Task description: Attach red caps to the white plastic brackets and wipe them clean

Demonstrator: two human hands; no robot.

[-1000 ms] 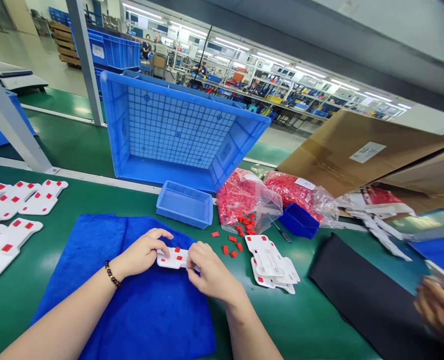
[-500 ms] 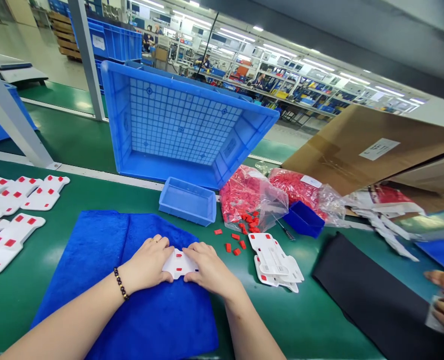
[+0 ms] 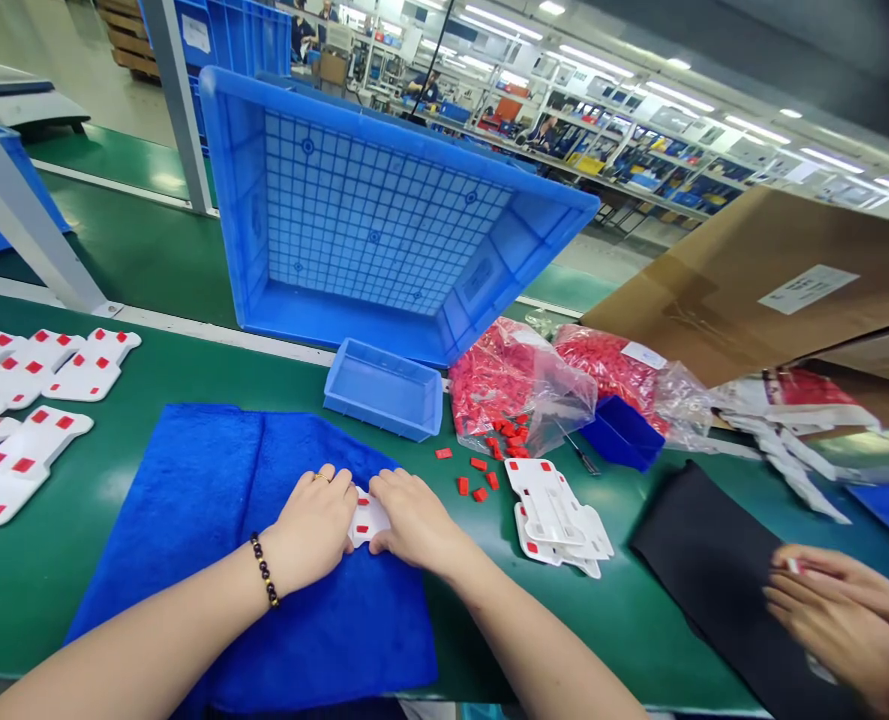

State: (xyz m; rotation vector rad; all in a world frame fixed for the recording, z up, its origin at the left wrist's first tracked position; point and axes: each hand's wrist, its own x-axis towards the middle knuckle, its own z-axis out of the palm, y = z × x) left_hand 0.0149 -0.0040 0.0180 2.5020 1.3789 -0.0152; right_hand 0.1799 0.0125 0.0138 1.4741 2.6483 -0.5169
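Observation:
A white plastic plate with red pads (image 3: 367, 518) lies on the blue cloth (image 3: 211, 560), mostly covered by my hands. My left hand (image 3: 320, 525) grips its left end, fingers bent over the top. On the right end, my right hand (image 3: 414, 522) is closed round the plate in the same way. Two red pads show between the hands. Right of the cloth lies a small stack of similar white plates (image 3: 556, 515). Several loose red pads (image 3: 479, 480) are scattered between that stack and the cloth.
A small blue tray (image 3: 384, 390) sits before a large tilted blue crate (image 3: 376, 230). Bags of red pieces (image 3: 504, 385) and a dark blue bin (image 3: 624, 432) stand behind the stack. More white plates (image 3: 24, 455) lie left. A co-worker's hands (image 3: 841, 610) are over a black mat (image 3: 703, 560).
My left hand has shifted right along the plate, leaving less of it showing between my hands. The co-worker's hands have come further into view at the right. The camera view has tilted slightly.

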